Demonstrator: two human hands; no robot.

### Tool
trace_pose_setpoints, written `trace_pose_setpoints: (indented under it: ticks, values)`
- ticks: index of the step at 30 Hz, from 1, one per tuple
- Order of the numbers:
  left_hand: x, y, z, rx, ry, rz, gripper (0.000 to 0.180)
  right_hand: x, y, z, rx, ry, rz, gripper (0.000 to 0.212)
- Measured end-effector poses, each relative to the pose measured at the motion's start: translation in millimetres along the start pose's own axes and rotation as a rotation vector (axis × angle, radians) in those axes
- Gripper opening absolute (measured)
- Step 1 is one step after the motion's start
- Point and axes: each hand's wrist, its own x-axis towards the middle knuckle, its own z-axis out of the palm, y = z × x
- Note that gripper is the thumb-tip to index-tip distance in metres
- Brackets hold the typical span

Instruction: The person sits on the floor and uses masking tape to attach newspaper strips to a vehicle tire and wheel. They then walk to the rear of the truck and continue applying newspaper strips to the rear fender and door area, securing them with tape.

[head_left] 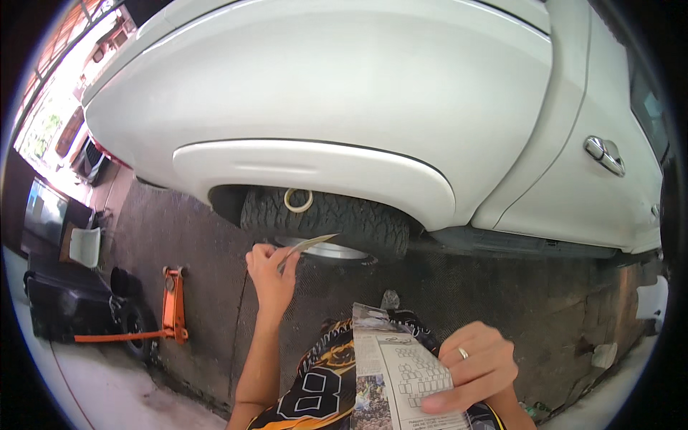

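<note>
**A:** State of the left hand [271, 271]?

**B:** Closed in a pinch on a thin pale strip [309, 244], raised just in front of the tyre [337, 218] and below the white wheel arch [315, 168]. Probably masking tape, though too thin and blurred to swear to.

**A:** And the right hand [476, 365]?

**B:** Low and near, fingers curled over a folded newspaper [401, 373], thumb hidden behind, a ring [463, 352] on one finger. Gripped at the paper's right edge, above the lap.

**A:** Handling of the strip?

**B:** Featherlight and limp, likely sticky on one side, so apt to curl and cling to itself. Best held by the very end between thumb and forefinger, as now, with the free end kept off the fingers.

**A:** And the newspaper?

**B:** Light, floppy, easily creased or torn, but stiffer along the fold. Better gripped near that fold, or carried on a flat palm, than by a loose corner.

**A:** Anything else close by?

**B:** A tape roll [298, 200] perched on top of the tyre tread inside the arch, a little above the strip. An orange floor jack [172, 304] on the ground to the left, well apart from both hands
</note>
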Motion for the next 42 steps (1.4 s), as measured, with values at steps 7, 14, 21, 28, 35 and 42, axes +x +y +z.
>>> trace_pose_setpoints:
  ticks: [7,14,21,28,35,42]
  values:
    - [6,37,37,-0.378,-0.305,0.099,0.014,-64,118,-63,0.030,0.526,0.742,0.036]
    - [8,42,55,-0.519,-0.448,-0.015,0.018,-51,82,-26,0.416,0.372,0.706,0.051]
    - [58,-70,114,-0.039,-0.366,0.101,0.021,-6,102,-14,0.103,0.248,0.520,0.017]
    - [139,-222,175,0.115,-0.580,0.265,0.027,-105,129,66,0.069,1.280,0.860,0.027]
    - [133,-203,202,0.422,-0.552,0.612,0.032,-278,62,207,-0.421,2.226,0.739,0.020]
    - [146,-201,236,0.434,-0.455,0.774,0.036,-394,-14,411,-0.572,3.105,0.148,0.029]
